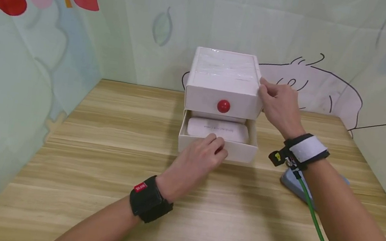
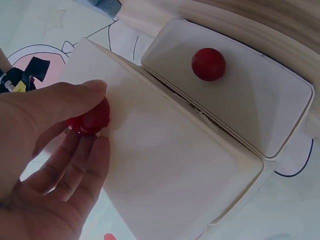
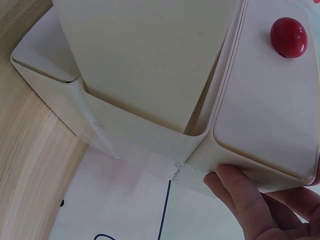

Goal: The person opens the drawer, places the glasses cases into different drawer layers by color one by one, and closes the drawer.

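Observation:
A white drawer box (image 1: 225, 71) with red knobs stands on the wooden table, its middle drawer (image 1: 236, 152) pulled out. My left hand (image 1: 196, 160) is at the front of that drawer; in the left wrist view its thumb and fingers pinch the drawer's red knob (image 2: 95, 117). Inside the drawer lies a white rounded case (image 1: 195, 127) with small print on its lid. My right hand (image 1: 280, 104) holds the box at its upper right edge, fingers (image 3: 240, 192) against the side wall. Above and below, the other drawers are closed.
A blue-grey flat object (image 1: 295, 184) lies on the table, partly hidden by my right forearm. From the right wrist strap (image 1: 307, 149) a green cable (image 1: 318, 228) runs down toward me. A printed cloth (image 1: 136, 26) hangs behind and at both sides.

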Tool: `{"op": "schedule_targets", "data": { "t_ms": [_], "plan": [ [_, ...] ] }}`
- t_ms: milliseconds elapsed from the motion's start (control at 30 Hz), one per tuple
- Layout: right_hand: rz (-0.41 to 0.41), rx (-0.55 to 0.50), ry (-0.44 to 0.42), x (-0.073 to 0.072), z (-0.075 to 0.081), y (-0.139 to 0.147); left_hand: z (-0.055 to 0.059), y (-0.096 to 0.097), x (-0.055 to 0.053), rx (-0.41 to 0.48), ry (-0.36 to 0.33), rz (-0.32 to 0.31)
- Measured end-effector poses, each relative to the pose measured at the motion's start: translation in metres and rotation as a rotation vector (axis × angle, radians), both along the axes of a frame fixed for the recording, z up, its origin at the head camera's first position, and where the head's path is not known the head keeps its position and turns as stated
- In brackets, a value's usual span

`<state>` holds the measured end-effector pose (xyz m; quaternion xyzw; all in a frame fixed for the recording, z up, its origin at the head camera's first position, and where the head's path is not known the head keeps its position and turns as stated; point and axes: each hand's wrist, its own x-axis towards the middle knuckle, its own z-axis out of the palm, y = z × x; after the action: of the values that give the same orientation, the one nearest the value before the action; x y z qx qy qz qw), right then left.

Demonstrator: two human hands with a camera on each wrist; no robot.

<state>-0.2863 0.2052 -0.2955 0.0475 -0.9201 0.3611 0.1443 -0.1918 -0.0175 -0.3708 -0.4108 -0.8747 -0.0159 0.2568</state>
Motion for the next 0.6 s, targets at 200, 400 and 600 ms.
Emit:
{"op": "schedule_targets", "data": {
  "t_ms": [200, 400, 600],
  "plan": [
    [0.002, 0.000, 0.001, 0.000, 0.000, 0.001, 0.000, 0.000, -0.003, 0.004, -0.026, 0.001],
    [-0.003, 0.003, -0.001, 0.000, 0.000, 0.001, 0.001, 0.002, -0.007, -0.008, -0.036, 0.010],
    [-0.006, -0.007, 0.003, -0.001, -0.001, 0.000, 0.001, 0.003, -0.012, 0.004, -0.045, 0.021]
  ]
}}
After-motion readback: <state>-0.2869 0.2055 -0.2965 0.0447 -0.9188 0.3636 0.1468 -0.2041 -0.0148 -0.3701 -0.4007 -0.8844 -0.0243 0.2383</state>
